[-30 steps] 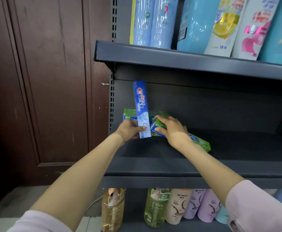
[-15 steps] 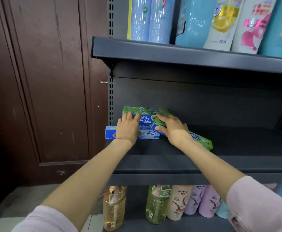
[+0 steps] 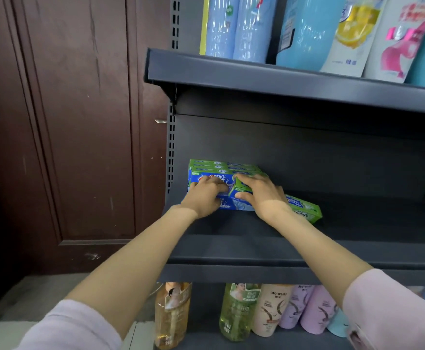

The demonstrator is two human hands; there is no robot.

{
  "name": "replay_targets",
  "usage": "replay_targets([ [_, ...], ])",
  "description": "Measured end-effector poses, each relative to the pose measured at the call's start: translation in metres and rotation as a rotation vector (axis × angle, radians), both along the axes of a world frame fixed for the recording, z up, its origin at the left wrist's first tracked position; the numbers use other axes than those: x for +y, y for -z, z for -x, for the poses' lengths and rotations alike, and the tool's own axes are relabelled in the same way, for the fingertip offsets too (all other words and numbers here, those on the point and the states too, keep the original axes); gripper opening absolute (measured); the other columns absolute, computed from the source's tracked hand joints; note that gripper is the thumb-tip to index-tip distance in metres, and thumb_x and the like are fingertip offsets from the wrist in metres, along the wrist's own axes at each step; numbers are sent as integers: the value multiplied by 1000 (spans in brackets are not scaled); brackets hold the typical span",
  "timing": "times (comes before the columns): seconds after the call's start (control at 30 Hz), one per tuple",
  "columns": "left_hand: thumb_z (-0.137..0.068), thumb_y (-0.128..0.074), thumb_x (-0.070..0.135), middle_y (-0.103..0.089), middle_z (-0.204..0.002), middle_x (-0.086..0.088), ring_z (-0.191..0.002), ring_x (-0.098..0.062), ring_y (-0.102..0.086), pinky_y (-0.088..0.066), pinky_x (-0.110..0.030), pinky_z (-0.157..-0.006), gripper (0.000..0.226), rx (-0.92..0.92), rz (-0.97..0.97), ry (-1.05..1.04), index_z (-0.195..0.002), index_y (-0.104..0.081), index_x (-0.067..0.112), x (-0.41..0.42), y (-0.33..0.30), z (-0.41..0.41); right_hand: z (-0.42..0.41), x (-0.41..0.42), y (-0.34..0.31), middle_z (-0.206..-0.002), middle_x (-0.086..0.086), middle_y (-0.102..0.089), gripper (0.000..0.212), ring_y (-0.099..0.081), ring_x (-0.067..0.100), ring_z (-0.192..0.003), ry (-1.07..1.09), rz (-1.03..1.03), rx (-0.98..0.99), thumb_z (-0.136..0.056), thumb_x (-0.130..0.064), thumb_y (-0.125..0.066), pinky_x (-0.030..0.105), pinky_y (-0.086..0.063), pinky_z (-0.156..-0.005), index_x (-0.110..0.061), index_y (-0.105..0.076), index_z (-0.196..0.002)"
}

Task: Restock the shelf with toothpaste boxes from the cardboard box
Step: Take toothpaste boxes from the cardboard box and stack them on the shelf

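Note:
A stack of green-topped toothpaste boxes [image 3: 225,165] stands at the back left of the dark middle shelf [image 3: 231,251]. A blue toothpaste box [image 3: 241,205] lies on its long side right in front of the stack. My left hand [image 3: 202,197] grips that box, fingers curled over its top edge. My right hand [image 3: 263,195] holds a green toothpaste box [image 3: 304,210] by its left end, thumb below and fingers above. This box lies slanted on the shelf, its far end pointing right. The cardboard box is out of view.
The middle shelf stretches bare and dark to the right of the boxes. The shelf above [image 3: 282,82] carries refill pouches [image 3: 352,34]. Shampoo bottles [image 3: 239,311] stand on the shelf below. A brown wooden door [image 3: 67,122] is on the left.
My left hand has tipped the blue box from upright to flat and slid it right, against the front of the stack. My right hand stays on the green box.

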State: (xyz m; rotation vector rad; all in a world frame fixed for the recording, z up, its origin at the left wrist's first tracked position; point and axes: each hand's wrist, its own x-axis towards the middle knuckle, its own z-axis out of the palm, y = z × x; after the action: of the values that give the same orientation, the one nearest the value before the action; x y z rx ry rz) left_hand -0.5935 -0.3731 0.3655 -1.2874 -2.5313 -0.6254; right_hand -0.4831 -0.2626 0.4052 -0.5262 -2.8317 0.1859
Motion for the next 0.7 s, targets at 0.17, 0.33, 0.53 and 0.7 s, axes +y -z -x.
replay_targets([
  [0.17,-88,-56,-1,-57,-119,-7,-105,-12,-53,-43,-18,-90,52,-448,-325,194,-137,-44,13,-17,-3,-11,7,-7,-3,-147,2,-41,58,-35,24,-136,-53,-31,2,-93,-35,-55,43,-34,-107,-31,-32,-146],
  [0.33,-88,-65,12,-63,-119,-9,-101,-10,-56,-39,-5,-81,42,-338,-436,81,-128,-55,3,-22,-10,-6,15,-20,-13,-123,16,-56,50,-54,34,-112,-98,-26,77,-89,-18,-63,43,-47,-91,-12,-37,-130],
  [0.53,-93,-58,17,-58,-131,-13,-120,-21,-55,-35,-11,-92,44,-364,-544,-71,-133,-51,1,-35,-5,7,16,3,0,-140,12,-42,56,-41,32,-129,30,-149,-40,-90,-7,-52,50,-38,-99,-16,-29,-141],
  [0.7,-96,-54,18,-55,-135,-12,-123,-22,-52,-38,-18,-91,45,-436,-520,-111,-137,-46,2,-34,-3,10,11,21,8,-146,4,-38,57,-35,27,-134,80,-61,-93,-93,-27,-54,53,-28,-105,-32,-31,-145],
])
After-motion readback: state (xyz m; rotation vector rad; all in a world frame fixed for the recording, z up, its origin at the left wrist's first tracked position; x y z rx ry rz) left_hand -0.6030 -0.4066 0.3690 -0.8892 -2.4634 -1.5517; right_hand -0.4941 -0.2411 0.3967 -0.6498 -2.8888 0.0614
